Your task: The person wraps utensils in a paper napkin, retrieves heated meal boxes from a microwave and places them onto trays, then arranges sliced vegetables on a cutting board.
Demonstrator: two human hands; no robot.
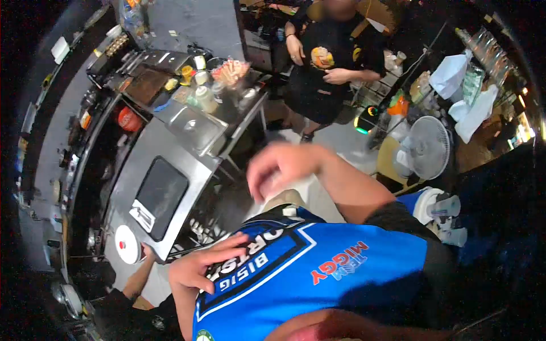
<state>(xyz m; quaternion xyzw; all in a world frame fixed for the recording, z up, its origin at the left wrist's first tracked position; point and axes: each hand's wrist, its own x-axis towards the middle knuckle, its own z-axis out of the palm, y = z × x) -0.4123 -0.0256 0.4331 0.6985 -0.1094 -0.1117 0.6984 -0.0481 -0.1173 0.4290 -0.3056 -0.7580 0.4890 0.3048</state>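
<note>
Resting spread on the blue jersey (335, 244), left hand (207, 264) seems propped there for support. Right hand (287, 166), blurred, curled just past jersey's lower edge; can't tell grip. Jersey worn, under left hand. Counter (136, 162), left of jersey, bears dark board (162, 193), flat, probably for stability.

Light is uneven: the silver metal worktop (133, 170) and the glossy blue printed shirt (364, 250) are bright, the latter darkened by shadow low down, while the corners sink into grainy black. Small white-yellow lights (522, 135) glare at the right. Fisheye distortion bows the edges; the bare right hand (287, 167) is motion-blurred.
</note>
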